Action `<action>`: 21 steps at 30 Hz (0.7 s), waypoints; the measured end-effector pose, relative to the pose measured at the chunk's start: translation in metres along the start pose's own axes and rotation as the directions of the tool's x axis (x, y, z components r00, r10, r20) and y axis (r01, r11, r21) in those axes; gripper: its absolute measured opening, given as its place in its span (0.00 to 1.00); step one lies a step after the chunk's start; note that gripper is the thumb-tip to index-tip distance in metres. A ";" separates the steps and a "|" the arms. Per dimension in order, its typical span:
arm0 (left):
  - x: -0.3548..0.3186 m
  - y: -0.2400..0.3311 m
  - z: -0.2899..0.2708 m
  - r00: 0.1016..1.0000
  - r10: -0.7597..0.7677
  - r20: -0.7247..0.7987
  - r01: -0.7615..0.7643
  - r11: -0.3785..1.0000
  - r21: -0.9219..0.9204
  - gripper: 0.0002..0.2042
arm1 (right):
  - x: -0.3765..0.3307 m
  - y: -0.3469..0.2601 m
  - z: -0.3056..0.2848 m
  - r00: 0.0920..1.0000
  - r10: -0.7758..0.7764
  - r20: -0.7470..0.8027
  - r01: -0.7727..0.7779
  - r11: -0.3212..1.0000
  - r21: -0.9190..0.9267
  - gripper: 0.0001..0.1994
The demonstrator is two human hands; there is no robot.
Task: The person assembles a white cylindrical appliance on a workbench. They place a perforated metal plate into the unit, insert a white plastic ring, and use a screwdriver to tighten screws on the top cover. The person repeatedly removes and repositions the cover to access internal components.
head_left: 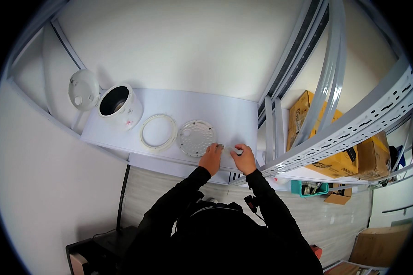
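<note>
My left hand (pixel 210 158) rests at the near right edge of a round, white, perforated disc (pixel 198 135). Its fingers are drawn together, and what they pinch is too small to make out. Just right of it, my right hand (pixel 244 160) curls its thumb and forefinger around a small whitish, translucent piece (pixel 232 150), which lies between the two hands. A flat white ring (pixel 145 134) is left of the disc. Farther left stands a white rice-cooker-like pot (pixel 132 111) with a dark inside, its lid (pixel 84 87) raised to the left.
A white shelf board (pixel 183 100) bears these things, with a wall behind. Metal uprights and a perforated rail (pixel 348 140) rise on the right. Beyond are yellow cartons (pixel 331 166), a brown carton (pixel 374 158) and a teal bin (pixel 314 193). A black object (pixel 103 247) stands lower left.
</note>
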State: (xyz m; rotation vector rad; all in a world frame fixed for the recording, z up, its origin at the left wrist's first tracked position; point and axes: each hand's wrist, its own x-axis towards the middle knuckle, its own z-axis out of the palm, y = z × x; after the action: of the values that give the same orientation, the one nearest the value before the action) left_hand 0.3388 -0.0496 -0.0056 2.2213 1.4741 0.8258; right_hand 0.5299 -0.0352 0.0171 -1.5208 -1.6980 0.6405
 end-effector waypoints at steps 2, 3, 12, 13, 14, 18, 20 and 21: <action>-0.002 0.001 -0.003 1.000 -0.011 -0.027 0.010 0.999 -0.034 0.21 | 0.000 0.000 -0.001 1.000 0.000 0.000 0.000 1.000 0.003 0.17; -0.005 -0.001 -0.004 0.999 -0.014 -0.034 0.013 0.999 -0.033 0.21 | 0.000 0.000 0.000 1.000 -0.008 0.000 0.008 1.000 0.007 0.17; -0.020 -0.009 -0.012 0.995 0.079 -0.057 -0.074 0.994 0.085 0.18 | 0.002 0.000 0.003 0.999 0.008 0.052 -0.008 1.000 0.012 0.17; -0.020 -0.009 -0.013 0.994 0.089 -0.066 -0.081 0.990 0.117 0.18 | 0.002 0.000 0.003 0.998 0.008 0.059 -0.009 1.000 0.022 0.17; -0.020 -0.009 -0.013 0.998 0.041 -0.050 -0.036 0.995 0.093 0.17 | 0.003 0.000 0.004 0.998 0.005 0.067 -0.007 1.000 0.024 0.17; -0.018 -0.009 -0.008 0.998 -0.052 -0.029 0.053 0.998 0.038 0.16 | 0.005 0.004 0.006 0.996 0.005 0.092 -0.007 1.000 0.022 0.17; -0.017 -0.010 -0.005 0.998 -0.060 -0.026 0.061 0.998 0.026 0.17 | 0.005 0.005 0.006 0.995 0.006 0.101 -0.009 1.000 0.024 0.17; -0.016 -0.009 -0.005 0.998 -0.068 -0.013 0.069 0.997 0.018 0.17 | 0.005 0.005 0.006 0.995 0.008 0.104 -0.011 1.000 0.029 0.17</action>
State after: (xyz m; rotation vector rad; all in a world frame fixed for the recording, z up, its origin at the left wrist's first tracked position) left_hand 0.3246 -0.0609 -0.0109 2.1697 1.5605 0.8085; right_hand 0.5276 -0.0290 0.0109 -1.4991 -1.7517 0.7585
